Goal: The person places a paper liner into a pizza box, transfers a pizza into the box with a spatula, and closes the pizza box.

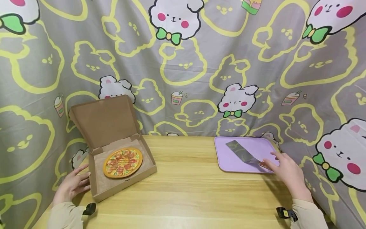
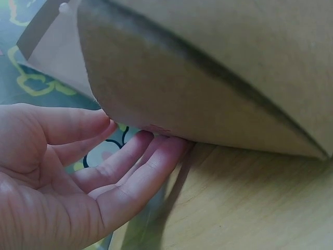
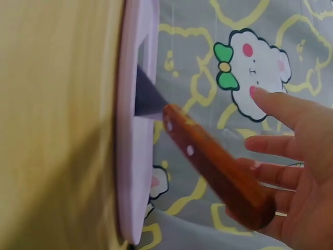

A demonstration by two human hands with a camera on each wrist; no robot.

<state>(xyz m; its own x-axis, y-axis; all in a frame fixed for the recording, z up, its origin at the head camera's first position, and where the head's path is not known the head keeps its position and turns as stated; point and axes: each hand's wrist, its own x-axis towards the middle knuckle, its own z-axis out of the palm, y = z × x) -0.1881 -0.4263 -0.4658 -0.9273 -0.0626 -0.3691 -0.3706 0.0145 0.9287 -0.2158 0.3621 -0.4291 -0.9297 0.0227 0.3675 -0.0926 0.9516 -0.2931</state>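
Note:
An open cardboard pizza box (image 1: 118,190) stands at the left of the table, lid raised, with a round toy pizza (image 1: 123,162) inside. Against the box's left wall rest the fingertips of my left hand (image 1: 72,185); the left wrist view shows those fingers (image 2: 138,192) loosely bent along the lower edge, not wrapped round it. At the right, a spatula (image 1: 241,152) with a flat metal blade lies on a purple tray (image 1: 263,144). My right hand (image 1: 288,171) hovers by its brown wooden handle (image 3: 213,161), fingers spread and the thumb apart from the handle.
The light wooden table (image 1: 183,190) stretches between box and tray. A grey curtain (image 1: 188,73) with cartoon animals hangs behind and along both sides, close to the tray and to the raised lid.

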